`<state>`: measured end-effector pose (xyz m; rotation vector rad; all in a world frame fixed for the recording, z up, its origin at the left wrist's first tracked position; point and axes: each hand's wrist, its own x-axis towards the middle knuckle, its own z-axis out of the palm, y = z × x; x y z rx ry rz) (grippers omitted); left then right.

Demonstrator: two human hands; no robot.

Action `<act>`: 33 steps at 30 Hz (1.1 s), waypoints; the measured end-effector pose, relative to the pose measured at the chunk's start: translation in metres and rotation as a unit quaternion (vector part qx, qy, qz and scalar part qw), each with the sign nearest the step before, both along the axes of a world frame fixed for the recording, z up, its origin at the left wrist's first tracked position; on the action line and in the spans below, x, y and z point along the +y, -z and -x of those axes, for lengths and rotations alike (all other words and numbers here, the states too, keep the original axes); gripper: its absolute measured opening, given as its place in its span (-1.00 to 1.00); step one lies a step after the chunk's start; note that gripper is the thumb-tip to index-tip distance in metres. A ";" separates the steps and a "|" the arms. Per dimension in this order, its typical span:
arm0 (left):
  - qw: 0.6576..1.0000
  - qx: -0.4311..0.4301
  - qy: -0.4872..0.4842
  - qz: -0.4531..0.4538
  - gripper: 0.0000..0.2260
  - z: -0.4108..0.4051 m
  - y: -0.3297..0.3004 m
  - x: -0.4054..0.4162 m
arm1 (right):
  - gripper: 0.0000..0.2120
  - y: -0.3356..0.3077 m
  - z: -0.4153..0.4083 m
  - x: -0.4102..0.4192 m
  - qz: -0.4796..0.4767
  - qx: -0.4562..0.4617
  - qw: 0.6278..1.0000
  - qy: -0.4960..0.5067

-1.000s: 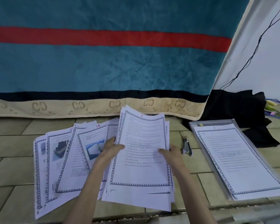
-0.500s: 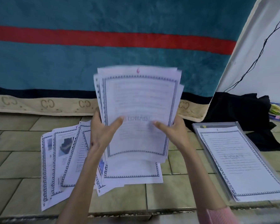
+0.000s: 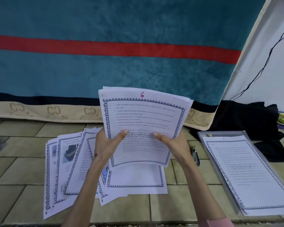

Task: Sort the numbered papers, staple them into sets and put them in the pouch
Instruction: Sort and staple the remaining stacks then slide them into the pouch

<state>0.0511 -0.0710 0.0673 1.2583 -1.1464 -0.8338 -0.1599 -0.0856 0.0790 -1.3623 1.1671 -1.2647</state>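
A sheaf of papers, top sheet numbered 6, is held upright at frame centre, pinched at its lower sides by left hand and right hand; the stapler lies just right, nearer the right grip.

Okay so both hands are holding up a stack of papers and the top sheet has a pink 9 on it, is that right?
Not quite: in the head view the top sheet of the stack is marked 6, not 9. The left hand and right hand do both hold it up.
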 end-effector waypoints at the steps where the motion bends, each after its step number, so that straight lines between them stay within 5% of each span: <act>1: 1.000 0.002 0.004 0.003 -0.82 -0.002 -0.001 -0.002 | -0.76 0.000 0.001 -0.002 0.001 0.001 1.000 -0.001; 22: 0.994 -0.012 0.062 -0.090 -0.85 0.004 0.023 -0.013 | -0.77 0.030 0.013 -0.012 -0.050 0.008 0.997 0.049; 28: 0.942 0.189 0.089 -0.264 -0.80 -0.012 0.057 -0.015 | -0.71 0.065 0.030 -0.013 -0.176 0.102 0.979 -0.012; 31: 0.930 0.179 0.079 -0.312 -0.86 -0.012 0.070 -0.012 | -0.50 0.088 0.027 -0.013 -0.158 0.115 0.981 -0.014; 33: 0.927 0.182 0.036 -0.325 -0.88 -0.011 0.078 -0.016 | -0.35 0.098 0.017 -0.014 -0.140 0.287 0.947 0.042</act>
